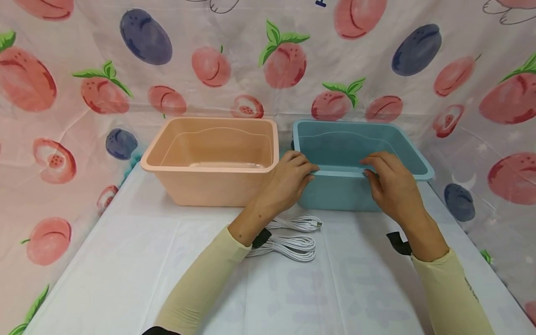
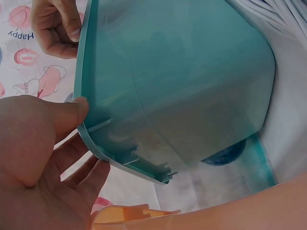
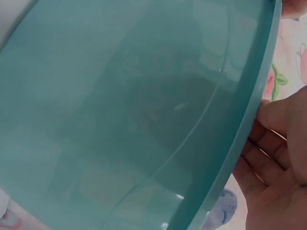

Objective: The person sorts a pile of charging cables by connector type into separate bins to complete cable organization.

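A teal plastic bin (image 1: pixel 335 191) stands at the back right of the table, its inside bare in the head view. My left hand (image 1: pixel 289 179) pinches the rim at its near left corner. In the left wrist view, the thumb (image 2: pixel 72 112) lies on the outer face of the rim and the fingers curl round the other side. Farther right along the front rim, my right hand (image 1: pixel 391 186) holds the edge. The right wrist view shows its thumb (image 3: pixel 273 115) at the rim, with the fingers passing behind it.
Left of the teal bin stands a peach bin (image 1: pixel 201 186), close beside my left forearm. Two bundles of white cable (image 1: pixel 293 246) lie in front of the bins, partly under my left wrist. A fruit-print cloth (image 1: pixel 243 28) hangs behind the white-covered table (image 1: pixel 125 279).
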Demonstrator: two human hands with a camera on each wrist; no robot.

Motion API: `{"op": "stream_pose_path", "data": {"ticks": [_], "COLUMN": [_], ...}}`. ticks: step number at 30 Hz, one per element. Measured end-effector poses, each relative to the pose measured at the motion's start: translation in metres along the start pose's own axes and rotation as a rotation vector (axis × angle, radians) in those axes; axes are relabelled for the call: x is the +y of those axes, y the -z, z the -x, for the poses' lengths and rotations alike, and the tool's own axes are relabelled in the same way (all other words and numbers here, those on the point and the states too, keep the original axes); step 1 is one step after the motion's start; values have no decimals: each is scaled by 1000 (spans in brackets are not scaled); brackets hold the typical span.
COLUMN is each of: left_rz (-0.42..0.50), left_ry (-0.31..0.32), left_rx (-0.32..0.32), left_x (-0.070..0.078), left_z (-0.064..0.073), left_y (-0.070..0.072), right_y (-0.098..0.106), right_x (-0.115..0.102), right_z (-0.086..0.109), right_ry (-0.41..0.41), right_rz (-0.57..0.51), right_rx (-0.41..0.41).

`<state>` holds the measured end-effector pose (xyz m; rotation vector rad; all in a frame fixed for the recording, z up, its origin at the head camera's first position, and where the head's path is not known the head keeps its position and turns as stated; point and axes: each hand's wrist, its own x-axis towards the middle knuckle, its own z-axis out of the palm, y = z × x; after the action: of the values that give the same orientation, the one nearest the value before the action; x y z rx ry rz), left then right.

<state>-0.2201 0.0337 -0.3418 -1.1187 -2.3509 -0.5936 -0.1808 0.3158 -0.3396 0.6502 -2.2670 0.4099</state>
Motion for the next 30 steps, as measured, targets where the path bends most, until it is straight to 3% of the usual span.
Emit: {"op": "stream_pose_path", "data": {"ticks": [16,30], "left_rz": [-18,-50], "left_ry": [-11,-3], "left_rx": [-7,-10], "left_x": [0,1], "left_z": [-2,0], "left_y": [0,0], "right_y": [-5,-12], "right_x": [-22,-47], "right_z": [0,-1], "right_ry": [83,245], "right_rz": [-29,-66], "right_rx": [-94,-127]}}
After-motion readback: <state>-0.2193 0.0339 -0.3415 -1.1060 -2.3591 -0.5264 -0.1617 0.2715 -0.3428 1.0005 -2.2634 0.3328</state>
